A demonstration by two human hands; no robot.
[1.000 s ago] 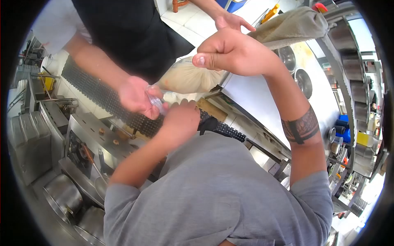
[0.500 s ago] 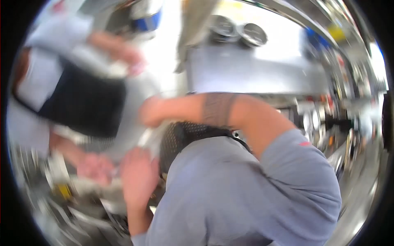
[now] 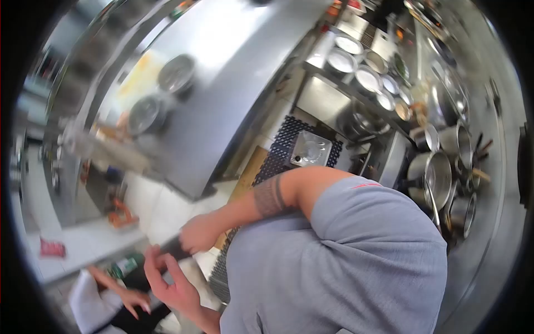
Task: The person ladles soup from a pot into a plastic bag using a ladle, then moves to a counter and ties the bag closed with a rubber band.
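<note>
My left hand (image 3: 173, 285) is at the lower left with its thumb and fingers apart. Nothing shows between them. Just above and to its right is my right hand (image 3: 200, 232), at the end of the tattooed forearm. Its fingers are curled in, and whatever they may hold is hidden. The two hands are close but apart. Below and left of them, a co-worker's hand (image 3: 133, 300) reaches out from a white sleeve (image 3: 89, 303) with fingers spread, over dark clothing.
A steel counter (image 3: 222, 111) carries two round metal containers (image 3: 177, 74). A clear container (image 3: 310, 149) rests on the black floor mat (image 3: 281, 145). Several pots (image 3: 431, 175) line the right side. A pink packet (image 3: 52, 247) lies on the white surface at lower left.
The view has swung round, bringing pots into sight on the right. The co-worker now appears at lower left. My hands have left the co-worker's hand and the clear plastic between them.
</note>
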